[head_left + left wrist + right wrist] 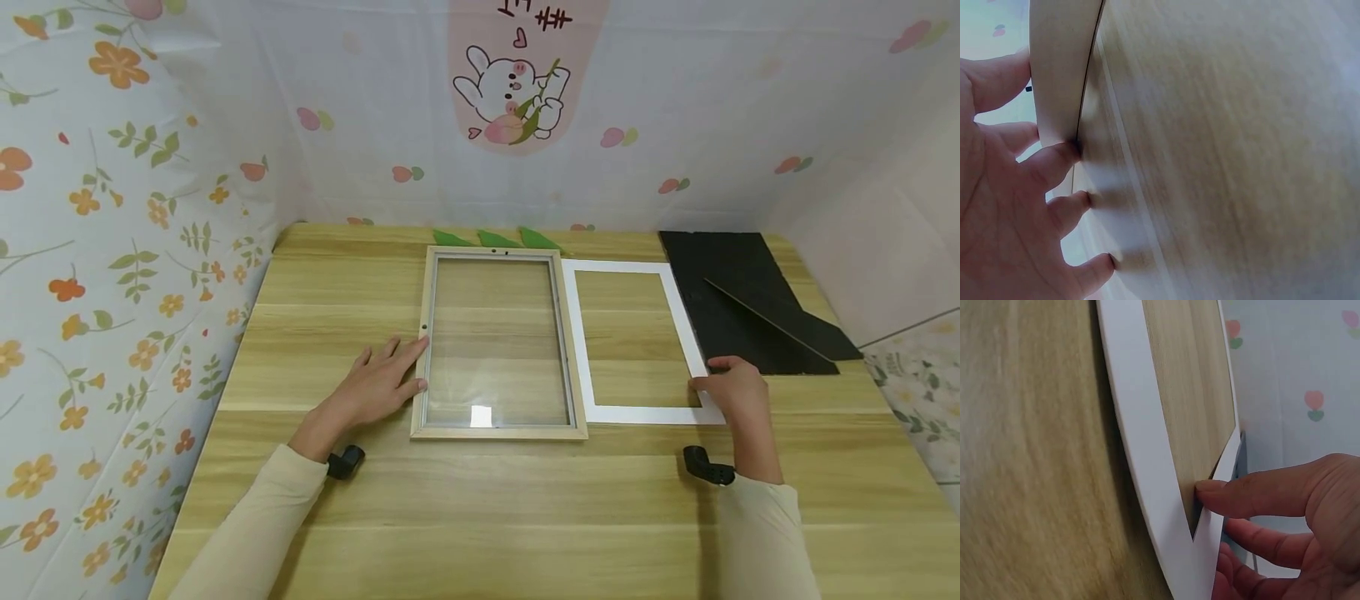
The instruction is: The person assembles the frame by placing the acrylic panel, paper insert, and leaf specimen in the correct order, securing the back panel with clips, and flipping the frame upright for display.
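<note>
A pale wooden picture frame (498, 434) lies in the middle of the table with a clear pane (495, 350) inside it. My left hand (378, 383) touches the frame's left rail, its fingers spread; in the left wrist view the thumb and fingertips meet the wooden rail (1063, 62). To the right of the frame is a white rectangular mat (652, 415) with a large window opening. At the mat's lower right side, my right hand (738, 396) pinches the white border between thumb and fingers, as the right wrist view shows.
A black backing board (720, 254) with a propped-up flap (772, 321) lies at the right, beside the mat. Green leaf-shaped pieces (491, 239) stick out behind the frame's top edge. Patterned cloth (360, 100) hangs along the table's back and left side.
</note>
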A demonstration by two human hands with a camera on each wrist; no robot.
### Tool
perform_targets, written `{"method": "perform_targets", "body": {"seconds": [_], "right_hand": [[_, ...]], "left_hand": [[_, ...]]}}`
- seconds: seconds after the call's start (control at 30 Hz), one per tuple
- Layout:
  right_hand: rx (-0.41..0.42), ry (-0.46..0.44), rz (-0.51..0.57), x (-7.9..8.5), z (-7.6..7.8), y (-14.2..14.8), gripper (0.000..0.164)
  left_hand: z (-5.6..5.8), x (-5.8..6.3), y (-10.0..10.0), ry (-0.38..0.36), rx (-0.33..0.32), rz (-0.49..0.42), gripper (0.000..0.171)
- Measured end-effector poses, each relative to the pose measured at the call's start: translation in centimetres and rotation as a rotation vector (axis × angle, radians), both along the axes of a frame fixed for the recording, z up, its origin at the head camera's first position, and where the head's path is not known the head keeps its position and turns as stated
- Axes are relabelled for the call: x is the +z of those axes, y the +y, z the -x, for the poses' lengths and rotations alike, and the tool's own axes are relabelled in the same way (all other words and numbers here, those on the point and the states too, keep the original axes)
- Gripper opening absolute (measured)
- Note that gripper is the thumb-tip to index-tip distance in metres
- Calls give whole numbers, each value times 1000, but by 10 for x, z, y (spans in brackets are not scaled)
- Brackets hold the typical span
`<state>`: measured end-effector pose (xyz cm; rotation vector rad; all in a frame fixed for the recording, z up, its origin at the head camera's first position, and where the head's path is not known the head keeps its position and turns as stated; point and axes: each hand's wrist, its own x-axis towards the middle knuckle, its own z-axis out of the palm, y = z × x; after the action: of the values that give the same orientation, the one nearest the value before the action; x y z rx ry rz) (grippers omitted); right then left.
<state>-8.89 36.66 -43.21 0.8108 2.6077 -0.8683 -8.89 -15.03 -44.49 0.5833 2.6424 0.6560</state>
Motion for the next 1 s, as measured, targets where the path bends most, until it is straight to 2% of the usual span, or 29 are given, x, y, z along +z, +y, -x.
{"method": "perform_targets", "body": {"seconds": [0.2, 0.5, 0.73, 0.9, 1.0], "right_hand": [[13, -19, 9, 3, 1, 3, 62], [36, 56, 60, 12, 0, 4, 57], [50, 52, 86, 19, -1, 8, 60], [39, 110, 101, 19, -1, 10, 56], [3, 144, 130, 17, -1, 12, 53]], "left_hand": [[1, -1, 0, 10, -6, 2, 67], [-1, -2, 0, 14, -4, -1, 68], [-2, -1, 1, 1, -3, -3, 67], [-1, -2, 1, 6, -5, 0, 67], [-1, -2, 0, 6, -3, 2, 68]]}}
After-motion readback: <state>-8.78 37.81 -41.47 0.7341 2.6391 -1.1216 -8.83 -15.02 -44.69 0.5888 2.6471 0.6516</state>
